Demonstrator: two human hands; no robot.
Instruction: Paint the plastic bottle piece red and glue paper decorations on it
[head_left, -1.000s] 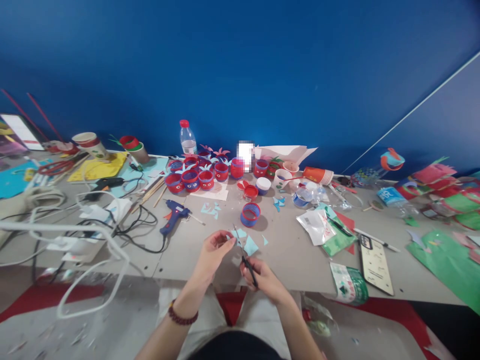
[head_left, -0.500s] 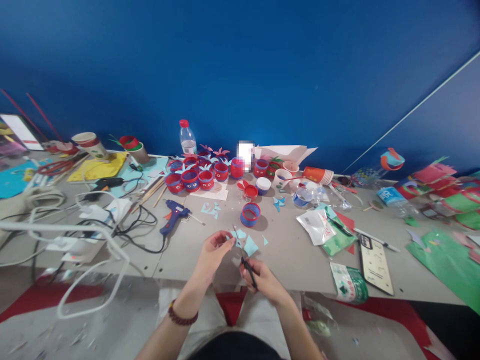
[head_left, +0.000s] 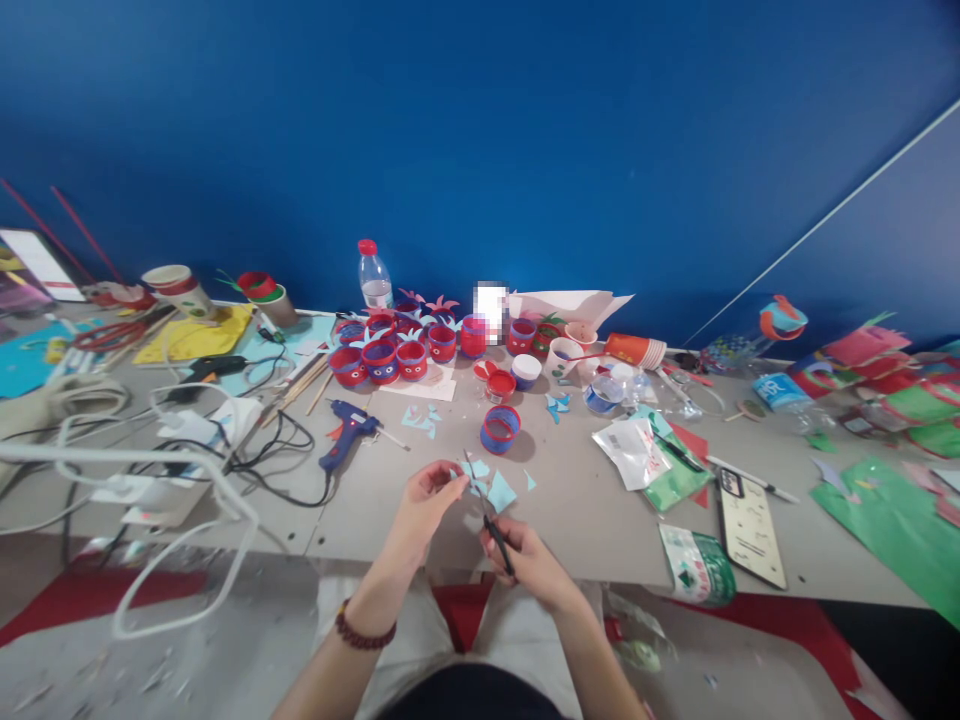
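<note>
My right hand (head_left: 523,560) is closed around the black handles of a pair of scissors (head_left: 496,538), whose blades point up and left toward my other hand. Between the fingertips of my left hand (head_left: 429,503) is pinched a small light-blue piece of paper (head_left: 456,474), mostly hidden by the fingers. The blades lie right beside this piece; whether they touch it I cannot tell. On the table just beyond the scissors are light-blue paper scraps (head_left: 502,491). Farther back stands a red and blue ring-shaped cup (head_left: 500,430) without leaves or eyes.
Several decorated red and blue cups (head_left: 380,362) stand toward the wall. A blue glue gun (head_left: 347,434) lies left, with cables and a power strip (head_left: 180,480) beyond it. To the right are a silver packet (head_left: 630,452), a phone (head_left: 750,528) and green paper (head_left: 892,530).
The scissor blades have shifted very slightly beside my left fingertips. Both hands keep nearly the same place, and the things on the table have not moved.
</note>
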